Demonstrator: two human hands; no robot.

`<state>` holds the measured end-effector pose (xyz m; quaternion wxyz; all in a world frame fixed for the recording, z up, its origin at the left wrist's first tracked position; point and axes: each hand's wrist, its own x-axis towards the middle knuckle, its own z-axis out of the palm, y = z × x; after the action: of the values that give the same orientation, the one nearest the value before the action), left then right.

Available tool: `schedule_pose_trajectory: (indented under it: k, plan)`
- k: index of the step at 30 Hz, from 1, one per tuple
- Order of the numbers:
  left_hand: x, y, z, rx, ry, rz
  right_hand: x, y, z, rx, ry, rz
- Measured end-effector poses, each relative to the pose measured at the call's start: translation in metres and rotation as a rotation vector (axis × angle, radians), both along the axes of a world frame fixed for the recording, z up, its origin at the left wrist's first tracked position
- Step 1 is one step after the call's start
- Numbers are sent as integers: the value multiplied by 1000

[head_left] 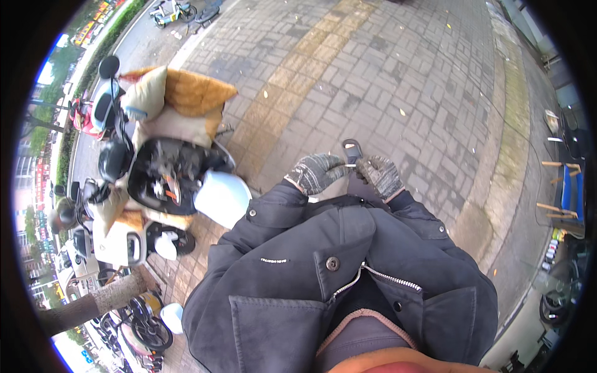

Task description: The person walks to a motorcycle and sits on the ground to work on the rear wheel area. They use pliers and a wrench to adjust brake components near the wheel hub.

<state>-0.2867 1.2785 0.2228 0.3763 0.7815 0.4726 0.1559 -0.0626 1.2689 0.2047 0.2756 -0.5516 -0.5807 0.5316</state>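
Both my hands wear grey knitted gloves and meet in front of my dark jacket. My left hand (pixel 318 173) is closed, its fingertips pointing right. My right hand (pixel 381 174) is closed too, its fingers bent down toward the left one. A small pale piece (pixel 350 165) shows between the fingertips; what it is and how it is gripped are too small to make out. Just beyond the fingers is a dark slipper (pixel 352 149) with a light grey strap, low near the paving.
On my left stands a scooter with an orange-brown quilted cover (pixel 196 92), a black tub (pixel 163 168) of loose tools and parts, and a pale blue bucket (pixel 222 200). A tree trunk (pixel 99 303) leans behind. A blue chair (pixel 566 194) stands right, beyond a kerb (pixel 507 140).
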Motion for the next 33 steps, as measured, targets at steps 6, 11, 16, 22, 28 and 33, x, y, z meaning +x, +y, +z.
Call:
schedule_pose_trajectory:
  k: [6,11,16,22,28,33]
  plan:
    - [-41,226,11,73,31,205,-42,277,-1,913,-371,477]
    - [-127,342,47,141,-84,362,-134,455,42,816,-61,803]
    - [-215,439,4,118,-384,654,-259,580,38,176,208,768]
    - [-362,650,-16,14,-208,520,-378,742,11,247,-121,810]
    - [-486,809,7,-197,-162,441,-497,929,13,267,-119,729]
    - [-601,906,-10,-22,-132,594,-635,1031,-28,-315,350,480]
